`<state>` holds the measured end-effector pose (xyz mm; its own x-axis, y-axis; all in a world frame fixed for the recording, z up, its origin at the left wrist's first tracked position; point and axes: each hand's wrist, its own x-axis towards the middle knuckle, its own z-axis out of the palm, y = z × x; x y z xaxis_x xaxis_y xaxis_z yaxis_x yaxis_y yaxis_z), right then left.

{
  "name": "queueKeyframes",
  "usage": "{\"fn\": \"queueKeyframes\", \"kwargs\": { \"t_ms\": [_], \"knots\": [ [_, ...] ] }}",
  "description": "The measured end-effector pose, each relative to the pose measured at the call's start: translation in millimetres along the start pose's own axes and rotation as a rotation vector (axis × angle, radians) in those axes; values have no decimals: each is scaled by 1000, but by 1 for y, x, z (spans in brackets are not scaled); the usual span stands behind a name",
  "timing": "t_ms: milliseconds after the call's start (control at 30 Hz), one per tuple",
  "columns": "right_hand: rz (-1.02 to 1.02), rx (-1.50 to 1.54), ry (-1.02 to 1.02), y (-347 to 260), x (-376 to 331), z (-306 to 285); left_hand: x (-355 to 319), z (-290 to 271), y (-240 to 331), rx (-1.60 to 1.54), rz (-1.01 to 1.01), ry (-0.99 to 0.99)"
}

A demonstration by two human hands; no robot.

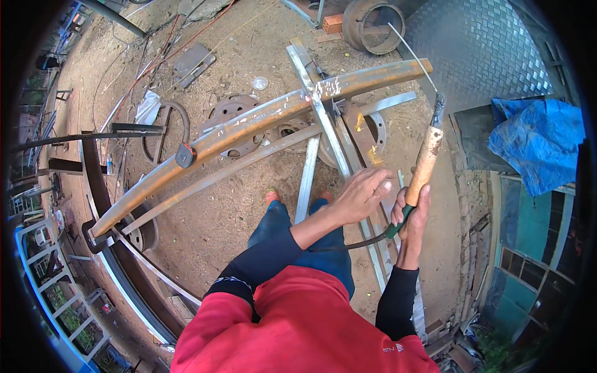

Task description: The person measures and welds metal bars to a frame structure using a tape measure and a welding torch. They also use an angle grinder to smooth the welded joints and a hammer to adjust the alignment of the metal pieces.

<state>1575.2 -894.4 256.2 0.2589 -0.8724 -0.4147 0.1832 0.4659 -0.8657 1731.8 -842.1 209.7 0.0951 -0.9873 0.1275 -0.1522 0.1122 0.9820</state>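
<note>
My right hand (414,213) is closed around the green lower grip of a welding electrode holder (429,149) with a worn tan handle. From its blackened jaw a thin welding rod (413,53) slants up and left. A black cable runs from the grip behind my left wrist. My left hand (362,196) hovers just left of the holder, apart from it, its fingers loosely bent and nothing visible in them. Beyond my hands, a long curved rusty steel tube (249,128) crosses under a shiny square tube (324,118). White marks show near the crossing.
A thinner curved bar (230,173) runs below the rusty tube. A small black-and-red tool (185,155) rests against that tube. Wheel rims (231,115) lie on the dirt. At right are a tread-plate sheet (479,53) and a blue tarp (538,143). A dark steel beam (134,280) stands left.
</note>
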Motion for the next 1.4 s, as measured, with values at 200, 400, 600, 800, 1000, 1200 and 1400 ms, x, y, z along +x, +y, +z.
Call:
{"fn": "queueKeyframes", "kwargs": {
  "t_ms": [200, 400, 600, 800, 1000, 1200, 1400],
  "knots": [
    [141, -343, -166, 2, 85, -60, 53, 35, -177, 761, -425, -387],
    [260, -362, -256, 54, 139, -77, 80, 76, -234, 994, -694, -553],
    [138, -394, -244, 80, 159, -81, 90, 77, -231, 1006, -782, -561],
    [192, -371, -275, 84, 175, -85, 89, 77, -233, 1007, -806, -516],
    [198, -391, -316, 81, 191, -86, 89, 79, -238, 996, -811, -475],
    [206, -398, -327, 88, 193, -87, 86, 80, -240, 1003, -809, -460],
    [193, -384, -337, 91, 195, -86, 85, 79, -240, 1004, -805, -466]
  ]
}}
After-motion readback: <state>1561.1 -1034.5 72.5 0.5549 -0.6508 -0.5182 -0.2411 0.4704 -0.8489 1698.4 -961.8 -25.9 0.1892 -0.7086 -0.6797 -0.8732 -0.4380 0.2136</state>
